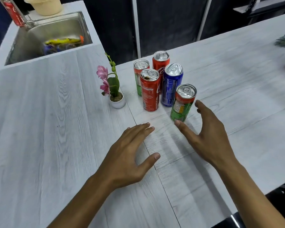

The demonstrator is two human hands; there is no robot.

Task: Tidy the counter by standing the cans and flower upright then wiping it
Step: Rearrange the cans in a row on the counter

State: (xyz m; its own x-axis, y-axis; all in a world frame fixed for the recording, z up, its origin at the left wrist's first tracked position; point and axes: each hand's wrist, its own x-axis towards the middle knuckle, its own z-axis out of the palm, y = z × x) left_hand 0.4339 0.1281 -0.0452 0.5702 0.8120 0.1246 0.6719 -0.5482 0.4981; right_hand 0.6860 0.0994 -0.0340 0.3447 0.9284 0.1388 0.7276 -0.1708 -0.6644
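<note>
While spread open and empty, right hand (209, 137) nearest the upright green can (183, 102) — just ahead, between thumb and fingers. Left hand (127, 160) flat, empty — further off.

Premises present as a mock kitchen set, not a lived-in home. A pale wood-grain counter (56, 112) carries an inset steel sink (44, 38) with tap (21, 15). Dark partition panels (168, 22) stand directly behind it.
</note>
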